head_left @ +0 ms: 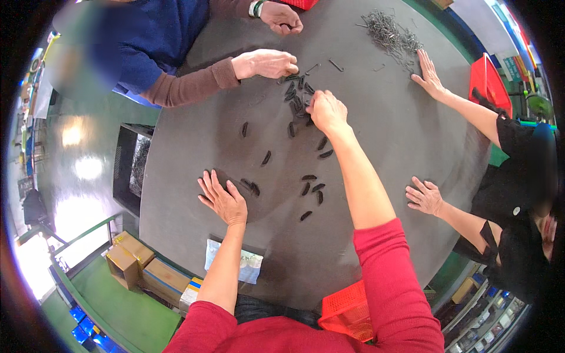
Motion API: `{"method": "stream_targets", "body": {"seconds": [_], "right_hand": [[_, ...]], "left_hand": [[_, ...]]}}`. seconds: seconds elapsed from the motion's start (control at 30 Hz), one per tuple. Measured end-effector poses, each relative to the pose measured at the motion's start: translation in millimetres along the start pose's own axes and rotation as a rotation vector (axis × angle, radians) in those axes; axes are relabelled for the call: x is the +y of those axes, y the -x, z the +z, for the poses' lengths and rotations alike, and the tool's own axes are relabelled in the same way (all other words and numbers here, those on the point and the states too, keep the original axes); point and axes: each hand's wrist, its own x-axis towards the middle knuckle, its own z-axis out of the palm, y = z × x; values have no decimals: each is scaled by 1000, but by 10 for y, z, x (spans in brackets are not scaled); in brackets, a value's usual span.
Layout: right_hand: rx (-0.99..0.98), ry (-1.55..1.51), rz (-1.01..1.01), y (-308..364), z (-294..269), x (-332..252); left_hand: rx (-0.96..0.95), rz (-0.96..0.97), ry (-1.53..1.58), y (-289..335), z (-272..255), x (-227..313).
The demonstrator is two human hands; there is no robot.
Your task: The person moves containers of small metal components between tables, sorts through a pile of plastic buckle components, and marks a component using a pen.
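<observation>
My left hand point(223, 200) lies on the dark round table with its fingers spread, next to a pair of small black curved pieces point(251, 187). My right hand point(327, 110) reaches to the far middle, fingers closed and pointing down at a cluster of the same black curved pieces point(298, 105). What sits between those fingertips is hidden. More black curved pieces point(318, 193) lie scattered nearer to me. Just beyond the cluster are a few thin bent metal rods point(336, 65). Another person's closed hand point(269, 63) touches the cluster's far edge.
A heap of thin metal rods point(388, 36) lies far right. A second person's flat hands point(428, 197) rest on the table's right side. Red baskets point(491, 85) stand at the right and near my lap point(346, 307). A printed packet point(250, 267) lies at the near edge.
</observation>
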Motion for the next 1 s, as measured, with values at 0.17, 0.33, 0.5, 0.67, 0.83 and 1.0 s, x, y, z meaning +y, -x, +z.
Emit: {"method": "stream_targets", "body": {"seconds": [0.17,0.33,0.5,0.67,0.83,1.0], "right_hand": [[-435,-184,-9,-70,-199,90],[-249,-138,-208,-559,-382,234],[25,10,-126,-792,-349,109],[269,171,32,-739,-370,450],[154,-80,21,-162,-142,43],[152,-27,84,-58,-4,1]], "left_hand": [[-27,-6,-23,3,-1,-44],[-44,7,-37,-5,16,-19],[-41,17,-38,-12,4,8],[-55,15,-28,-13,-15,14],[-19,25,-64,-18,4,1],[-19,29,-73,-15,11,1]]}}
